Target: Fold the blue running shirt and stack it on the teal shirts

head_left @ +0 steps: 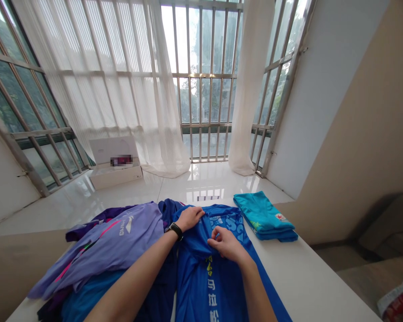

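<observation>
A blue sports shirt (228, 281) with white and yellow printed characters is spread over the white ledge in front of me. Near its upper edge my left hand (188, 218), with a dark watch at the wrist, pinches the fabric between closed fingers. Slightly lower and to the right, my right hand (226, 243) is curled, thumb against fingers, at a fold of the same shirt; the exact pinch is partly hidden. To the left lies a loose pile with a lavender sports top (137, 228) uppermost. A folded turquoise garment (263, 214) rests on a blue one to the right.
A white open box (117, 175) with a blurred item stands at the back left. Sheer curtains (168, 147) hang down to the ledge before barred windows. The white ledge (289, 273) ends at the right, above a lower floor area with a plastic package (399, 297).
</observation>
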`<action>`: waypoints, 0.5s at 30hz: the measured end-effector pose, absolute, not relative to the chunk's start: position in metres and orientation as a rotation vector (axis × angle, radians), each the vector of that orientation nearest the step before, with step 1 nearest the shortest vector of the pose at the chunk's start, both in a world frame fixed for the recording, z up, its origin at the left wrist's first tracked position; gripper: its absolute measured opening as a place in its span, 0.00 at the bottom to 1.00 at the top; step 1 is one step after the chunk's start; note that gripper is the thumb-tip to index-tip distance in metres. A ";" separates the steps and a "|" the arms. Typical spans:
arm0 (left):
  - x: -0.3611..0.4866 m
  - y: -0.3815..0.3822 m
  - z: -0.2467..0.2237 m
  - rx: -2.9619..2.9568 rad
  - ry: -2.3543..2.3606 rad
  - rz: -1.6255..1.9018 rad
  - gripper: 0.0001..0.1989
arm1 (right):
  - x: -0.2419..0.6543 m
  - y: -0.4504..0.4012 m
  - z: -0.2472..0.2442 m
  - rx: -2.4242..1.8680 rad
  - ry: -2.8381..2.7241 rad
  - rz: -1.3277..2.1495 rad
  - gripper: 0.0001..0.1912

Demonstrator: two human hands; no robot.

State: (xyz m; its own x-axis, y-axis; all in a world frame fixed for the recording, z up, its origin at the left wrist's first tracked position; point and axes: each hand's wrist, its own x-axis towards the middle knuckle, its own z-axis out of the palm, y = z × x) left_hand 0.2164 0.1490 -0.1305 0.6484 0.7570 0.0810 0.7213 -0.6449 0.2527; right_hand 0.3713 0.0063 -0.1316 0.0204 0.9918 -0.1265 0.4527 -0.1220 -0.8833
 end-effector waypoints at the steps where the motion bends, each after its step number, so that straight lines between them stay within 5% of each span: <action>1: 0.216 0.150 -0.131 2.669 1.223 0.262 0.18 | 0.371 0.006 -0.131 -1.654 -1.492 1.055 0.08; 15: 0.217 0.135 -0.128 2.784 1.202 0.324 0.15 | 0.378 0.009 -0.135 -1.817 -1.551 0.788 0.02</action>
State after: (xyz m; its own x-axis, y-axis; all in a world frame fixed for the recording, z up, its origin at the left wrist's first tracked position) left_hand 0.2171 0.1346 -0.1276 0.6674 0.7278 0.1575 0.7083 -0.6857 0.1675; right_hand 0.3782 0.0090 -0.1352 0.1343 0.9898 -0.0483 0.6228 -0.1222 -0.7728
